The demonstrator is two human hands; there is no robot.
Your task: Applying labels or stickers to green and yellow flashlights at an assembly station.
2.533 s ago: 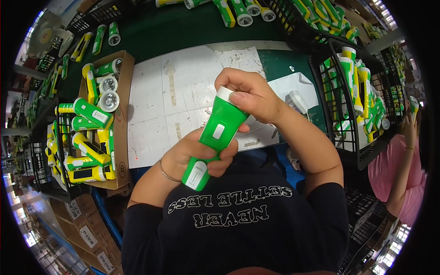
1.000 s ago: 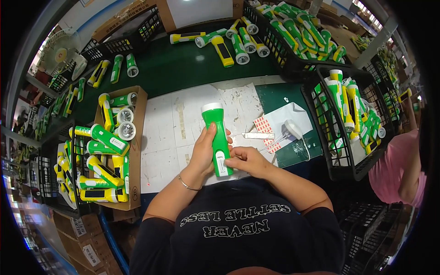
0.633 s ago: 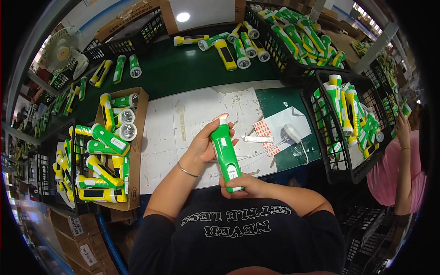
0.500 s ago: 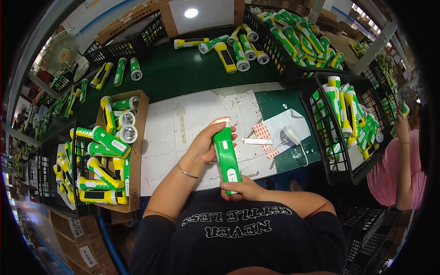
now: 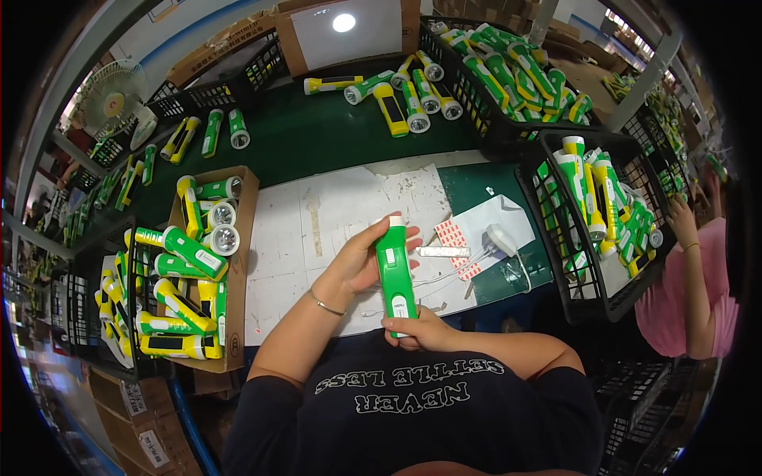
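Head view, looking down on the bench. A green flashlight (image 5: 394,274) is held lengthwise over the near edge of the white paper sheet (image 5: 341,214), just in front of the person's chest. The left hand (image 5: 361,262) is curled around its far half, fingers wrapped over the body and thumb side underneath; the grip is closed on it. The right hand (image 5: 417,329) is closed around the near end, fingertips pinching the butt; what the fingers do under the casing is hidden. The lens end points away and cannot be made out.

Left of the sheet, a cardboard box (image 5: 238,262) holds a pile of green-and-yellow flashlights (image 5: 186,254), some with lens facing up. Right of the flashlight lie a red-and-white patterned sheet (image 5: 454,242), a small white stick-shaped part (image 5: 443,251) and a white corded tool (image 5: 502,238) on white paper; its cord runs partly off the sheet. Black wire baskets (image 5: 556,230) on the right and far right are packed with more flashlights; their contents blur near the rim. More flashlights lie loose on the green table (image 5: 317,135) at the far side. At the right edge a second person's arm (image 5: 690,262) in pink is partly cut off.
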